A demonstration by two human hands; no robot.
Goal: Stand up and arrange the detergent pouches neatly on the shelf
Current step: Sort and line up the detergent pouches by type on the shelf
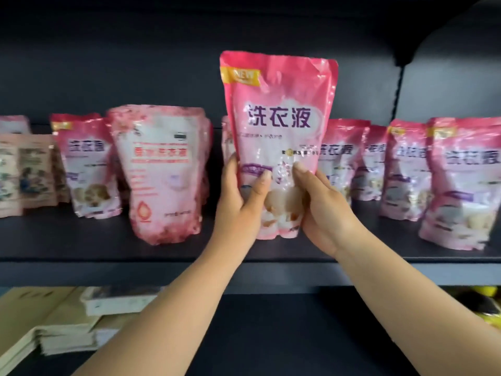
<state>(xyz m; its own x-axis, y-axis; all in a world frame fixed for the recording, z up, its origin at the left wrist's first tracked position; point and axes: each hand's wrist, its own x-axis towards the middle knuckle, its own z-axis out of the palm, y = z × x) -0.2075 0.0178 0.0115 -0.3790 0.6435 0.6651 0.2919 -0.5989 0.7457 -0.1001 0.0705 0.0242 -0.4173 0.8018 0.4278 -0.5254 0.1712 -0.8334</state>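
A pink detergent pouch (pixel 276 118) is held upright at the middle of the dark shelf (pixel 108 248), its base just above the board. My left hand (pixel 241 202) grips its lower left side, thumb across the front. My right hand (pixel 322 207) grips its lower right side, thumb on the front too. More pink pouches stand upright behind and beside it: a larger pale-pink one (pixel 162 172) and a smaller one (pixel 86 164) to the left, several (pixel 406 166) in a row to the right.
Beige packets (pixel 24 172) stand at the far left of the shelf. On the lower shelf lie flat cardboard sheets (pixel 40 316) and a white tray (pixel 119 299). Yellow items (pixel 485 294) show at lower right. A shelf upright (pixel 398 85) divides the back panel.
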